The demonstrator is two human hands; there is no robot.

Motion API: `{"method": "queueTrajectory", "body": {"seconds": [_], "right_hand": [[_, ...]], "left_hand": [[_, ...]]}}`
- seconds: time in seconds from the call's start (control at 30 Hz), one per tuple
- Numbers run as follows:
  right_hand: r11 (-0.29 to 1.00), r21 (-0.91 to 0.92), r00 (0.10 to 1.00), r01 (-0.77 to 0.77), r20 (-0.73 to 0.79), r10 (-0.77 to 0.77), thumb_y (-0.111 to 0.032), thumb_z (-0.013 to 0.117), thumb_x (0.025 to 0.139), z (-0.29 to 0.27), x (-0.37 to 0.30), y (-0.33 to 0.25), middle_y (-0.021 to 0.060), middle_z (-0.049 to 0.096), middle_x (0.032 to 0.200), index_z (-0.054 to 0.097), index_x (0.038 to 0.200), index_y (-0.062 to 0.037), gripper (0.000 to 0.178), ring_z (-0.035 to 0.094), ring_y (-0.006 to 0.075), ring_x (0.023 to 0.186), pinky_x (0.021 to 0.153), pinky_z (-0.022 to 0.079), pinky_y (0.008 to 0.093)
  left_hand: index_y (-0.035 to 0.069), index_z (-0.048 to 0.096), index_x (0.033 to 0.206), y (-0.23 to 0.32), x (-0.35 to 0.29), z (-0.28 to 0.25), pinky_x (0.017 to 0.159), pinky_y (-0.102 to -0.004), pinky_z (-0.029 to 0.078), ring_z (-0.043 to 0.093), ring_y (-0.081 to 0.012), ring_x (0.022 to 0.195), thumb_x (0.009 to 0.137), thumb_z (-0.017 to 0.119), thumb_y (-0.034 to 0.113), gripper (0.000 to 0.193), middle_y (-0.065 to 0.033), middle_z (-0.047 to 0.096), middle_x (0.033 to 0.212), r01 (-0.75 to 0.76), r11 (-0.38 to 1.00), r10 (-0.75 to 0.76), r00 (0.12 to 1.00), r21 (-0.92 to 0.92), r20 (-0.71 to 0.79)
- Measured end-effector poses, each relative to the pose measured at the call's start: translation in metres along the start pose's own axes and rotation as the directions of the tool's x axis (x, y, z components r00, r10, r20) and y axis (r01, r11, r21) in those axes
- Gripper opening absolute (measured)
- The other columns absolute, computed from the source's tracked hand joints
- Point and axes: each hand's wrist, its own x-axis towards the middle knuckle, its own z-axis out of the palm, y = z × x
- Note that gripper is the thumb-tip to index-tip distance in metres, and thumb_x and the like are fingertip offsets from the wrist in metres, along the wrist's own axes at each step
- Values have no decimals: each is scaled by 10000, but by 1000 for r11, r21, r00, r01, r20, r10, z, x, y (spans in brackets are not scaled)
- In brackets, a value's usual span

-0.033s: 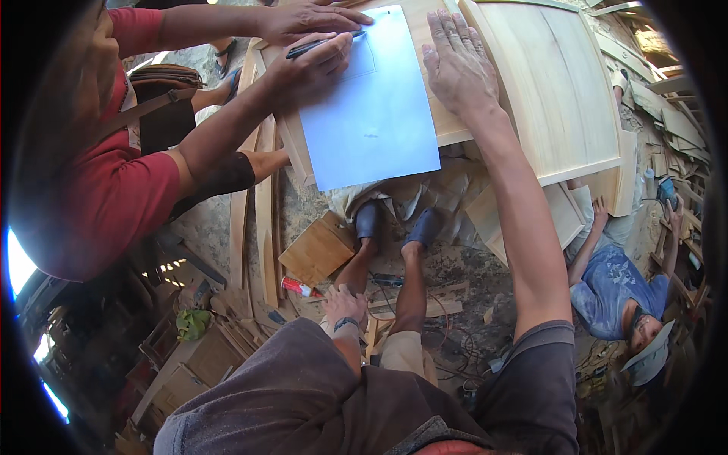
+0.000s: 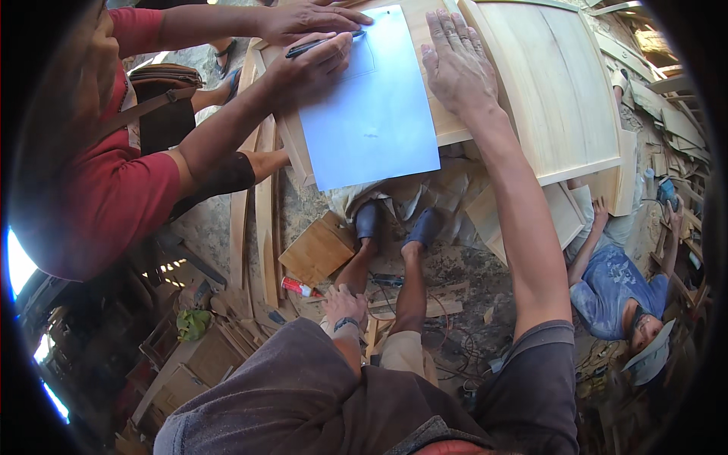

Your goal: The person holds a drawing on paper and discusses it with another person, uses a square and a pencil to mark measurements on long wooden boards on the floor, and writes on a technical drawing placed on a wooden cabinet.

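My right hand [image 2: 462,72] lies flat on a pale wooden panel [image 2: 453,135], its fingers stretched out beside a white sheet of paper [image 2: 379,136]. Lower down, my left hand [image 2: 346,305] rests on my leg near the knee, fingers spread, with nothing in it. A person in a red shirt at the left holds a black pen [image 2: 303,48] against the upper part of the sheet, where thin drawn lines form a box shape. That person's other hand [image 2: 307,21] presses on the paper's top left edge.
A framed wooden panel [image 2: 557,83] lies right of my arm. At the far right crouches a person in a blue shirt [image 2: 618,284], one hand at a blue power tool [image 2: 666,191]. A wooden block [image 2: 317,249], a red-and-white tube [image 2: 297,286], cables and scrap boards lie on the floor.
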Motion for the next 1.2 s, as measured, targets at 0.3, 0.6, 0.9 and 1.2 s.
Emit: {"method": "queueTrajectory", "body": {"seconds": [0.3, 0.6, 0.9, 1.2], "right_hand": [[1000, 5, 1000, -22, -4, 22, -382, 278, 1047, -5, 2, -8, 115, 318, 1591, 308, 1541, -81, 580, 238, 265, 1495, 1238, 174, 402], [988, 141, 995, -57, 87, 45, -308, 317, 1019, -20, 7, -14, 282, 397, 1498, 386, 1451, 82, 586, 333, 364, 1439, 1220, 199, 426], [930, 338, 972, -142, -130, 196, -293, 405, 1031, -54, -58, -34, 231, 423, 1503, 405, 1461, 29, 537, 347, 384, 1435, 1188, 264, 470], [563, -102, 359, -820, 674, 645, -335, 581, 932, -80, -439, -183, 311, 298, 1539, 333, 1463, 59, 706, 309, 478, 1421, 1150, 292, 526]], "left_hand": [[57, 598, 1128, -2, 0, 3, 1040, -504, 375, 498, -347, 1250, 796, 600, 373, 458, -204, 570, 1258, 15, 999, -16, 1000, 35, 5], [48, 581, 1193, 0, 2, -1, 1089, -491, 333, 460, -353, 1307, 809, 573, 395, 517, -234, 527, 1356, 32, 998, -35, 997, 46, 65], [47, 580, 1207, 5, 3, 0, 1099, -497, 313, 448, -358, 1321, 814, 561, 406, 532, -235, 520, 1368, 12, 998, -15, 999, 68, 47], [68, 591, 1189, 23, 0, -23, 1020, -504, 387, 477, -341, 1273, 808, 583, 383, 494, -210, 535, 1317, 19, 1000, -20, 994, 15, 106]]}}
